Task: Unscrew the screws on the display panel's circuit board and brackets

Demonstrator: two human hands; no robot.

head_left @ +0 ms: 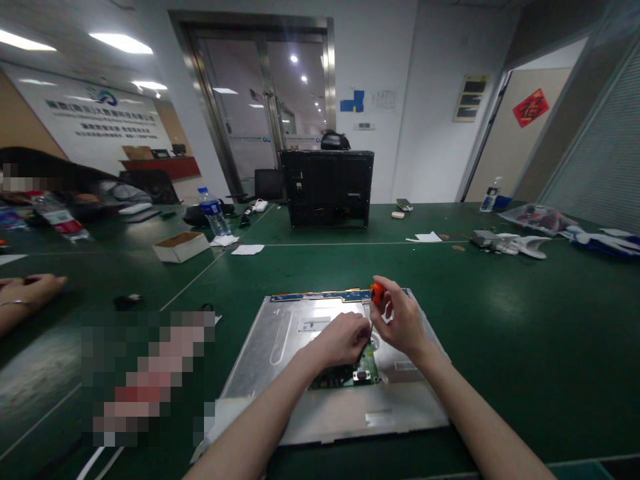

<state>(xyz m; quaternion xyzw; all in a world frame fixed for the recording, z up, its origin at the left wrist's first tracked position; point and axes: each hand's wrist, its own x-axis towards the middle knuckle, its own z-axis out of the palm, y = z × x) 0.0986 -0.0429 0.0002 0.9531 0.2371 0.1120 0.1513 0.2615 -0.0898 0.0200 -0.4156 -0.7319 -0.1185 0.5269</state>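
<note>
A bare silver monitor panel [300, 373] lies flat on the green table in front of me, back side up. A small green circuit board [367, 367] sits on its middle. My right hand [400, 320] is closed round a screwdriver with an orange handle [376, 291], held upright over the board. My left hand [345, 337] is curled beside it, fingertips pinched near the screwdriver's shaft just above the board; what they pinch is hidden.
A black monitor shell [327, 187] stands upright at the table's far side. A small open cardboard box [181, 246] and a water bottle [212, 212] stand at the back left. Another person's hand [30, 290] rests at the left edge. Loose parts [510, 243] lie at the right.
</note>
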